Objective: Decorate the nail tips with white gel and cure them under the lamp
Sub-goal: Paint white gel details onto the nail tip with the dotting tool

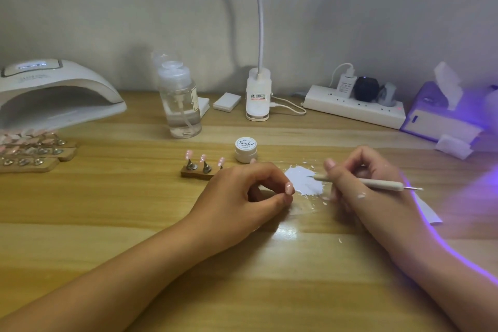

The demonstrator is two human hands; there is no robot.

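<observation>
Left hand [242, 191] pinches nail tip [289, 188]; right hand [361, 180] grips brush [382, 183], bristles over white gel [303, 186].

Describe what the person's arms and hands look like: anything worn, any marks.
Both forearms are bare: no sleeves, watch, bracelets or rings show. The left hand is unmarked. The right hand has a small white smear on its back, and a violet streak of light runs along its forearm.
</observation>
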